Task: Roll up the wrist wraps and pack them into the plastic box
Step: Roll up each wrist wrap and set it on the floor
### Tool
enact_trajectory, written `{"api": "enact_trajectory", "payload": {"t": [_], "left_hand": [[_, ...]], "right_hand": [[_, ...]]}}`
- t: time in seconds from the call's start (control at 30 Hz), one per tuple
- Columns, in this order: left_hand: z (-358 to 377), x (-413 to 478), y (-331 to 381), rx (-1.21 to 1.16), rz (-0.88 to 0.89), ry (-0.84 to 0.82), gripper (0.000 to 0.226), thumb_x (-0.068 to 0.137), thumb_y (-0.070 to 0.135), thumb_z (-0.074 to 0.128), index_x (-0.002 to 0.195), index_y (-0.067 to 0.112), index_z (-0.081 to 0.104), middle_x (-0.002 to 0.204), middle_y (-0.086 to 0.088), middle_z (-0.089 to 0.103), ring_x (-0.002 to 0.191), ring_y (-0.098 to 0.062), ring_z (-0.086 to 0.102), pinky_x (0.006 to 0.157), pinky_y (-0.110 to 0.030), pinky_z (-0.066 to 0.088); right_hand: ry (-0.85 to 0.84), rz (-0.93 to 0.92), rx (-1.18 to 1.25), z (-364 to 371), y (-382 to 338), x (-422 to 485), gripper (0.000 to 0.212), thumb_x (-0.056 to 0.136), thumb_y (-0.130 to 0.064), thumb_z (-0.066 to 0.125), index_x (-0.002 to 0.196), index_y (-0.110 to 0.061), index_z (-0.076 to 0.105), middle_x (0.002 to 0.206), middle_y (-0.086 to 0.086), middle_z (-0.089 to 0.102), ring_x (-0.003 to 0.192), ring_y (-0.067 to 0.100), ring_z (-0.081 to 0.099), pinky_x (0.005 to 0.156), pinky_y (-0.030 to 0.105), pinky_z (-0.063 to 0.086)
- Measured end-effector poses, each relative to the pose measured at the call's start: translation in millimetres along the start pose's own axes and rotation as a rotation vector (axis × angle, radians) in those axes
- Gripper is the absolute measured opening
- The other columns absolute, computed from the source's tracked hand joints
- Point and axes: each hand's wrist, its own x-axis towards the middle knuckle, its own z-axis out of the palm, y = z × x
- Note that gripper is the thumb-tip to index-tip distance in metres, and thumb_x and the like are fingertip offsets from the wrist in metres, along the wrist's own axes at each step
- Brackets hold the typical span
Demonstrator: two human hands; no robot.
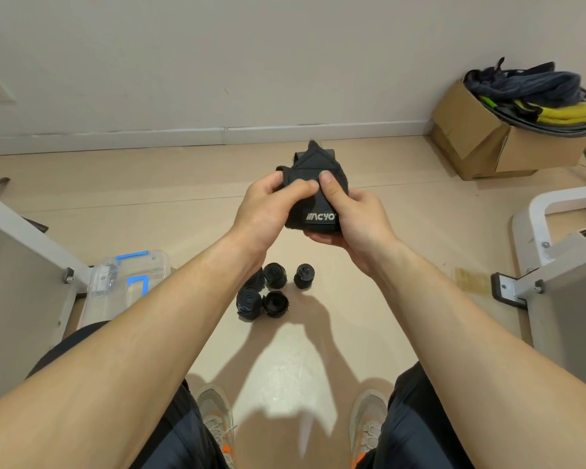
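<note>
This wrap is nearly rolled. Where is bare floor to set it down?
Bare floor lies between the rolled wraps and the shoes, and from the rolls right to the white frame. Crowded at left: plastic box beside a frame leg.

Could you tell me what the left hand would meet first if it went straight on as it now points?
The left hand grips the wrist wrap and points forward and to the right. Going on, it would likely press into that wrap first, then the right hand holding the other side.
</note>
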Motion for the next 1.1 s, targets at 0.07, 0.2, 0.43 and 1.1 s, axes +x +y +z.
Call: {"api": "enact_trajectory", "payload": {"t": [0.07, 0.2, 0.43, 1.1], "left_hand": [[-4.8, 2.4, 1.8, 0.011, -0.006, 0.064, 0.018, 0.091, 0.028, 0.073, 0.102, 0.013, 0.075, 0.099, -0.003, 0.078, 0.088, -0.011, 0.072, 0.081, -0.025, 0.057], [-12.8, 5.8, 4.3, 0.011, 0.013, 0.141, 0.029, 0.09, 0.03, 0.076, 0.11, 0.008, 0.075, 0.102, -0.006, 0.079, 0.096, -0.02, 0.075, 0.086, -0.033, 0.059], [-16.9, 2.6, 7.8, 0.058, 0.032, 0.211, 0.067, 0.081, 0.031, 0.086, 0.131, 0.02, 0.042, 0.116, 0.002, 0.07, 0.101, -0.01, 0.071, 0.077, -0.022, 0.054], [-35.1, -2.1, 3.4, -0.095, -0.149, -0.183, 0.06, 0.073, 0.027, 0.08, 0.13, 0.023, 0.061, 0.127, -0.008, 0.07, 0.111, -0.026, 0.072, 0.09, -0.041, 0.059]], "right_hand": [[-0.027, -0.04, -0.022, 0.3, 1.7, 1.5, 0.037, 0.096, -0.037, 0.067, 0.109, -0.002, 0.071, 0.094, 0.013, 0.075, 0.084, 0.025, 0.075, 0.066, 0.033, 0.06], [-0.108, -0.085, -0.003, 3.1, 5.4, 0.5, 0.025, 0.092, -0.018, 0.073, 0.11, -0.001, 0.066, 0.099, 0.013, 0.073, 0.087, 0.024, 0.073, 0.077, 0.042, 0.063], [-0.136, -0.193, -0.057, 1.1, 6.9, 0.6, 0.04, 0.075, -0.002, 0.087, 0.11, -0.007, 0.069, 0.104, 0.006, 0.07, 0.092, 0.016, 0.07, 0.081, 0.038, 0.062], [-0.282, -0.192, 0.101, -13.2, 2.8, 3.0, 0.066, 0.066, -0.002, 0.09, 0.125, -0.002, 0.061, 0.121, 0.013, 0.067, 0.107, 0.026, 0.068, 0.087, 0.043, 0.057]]}}
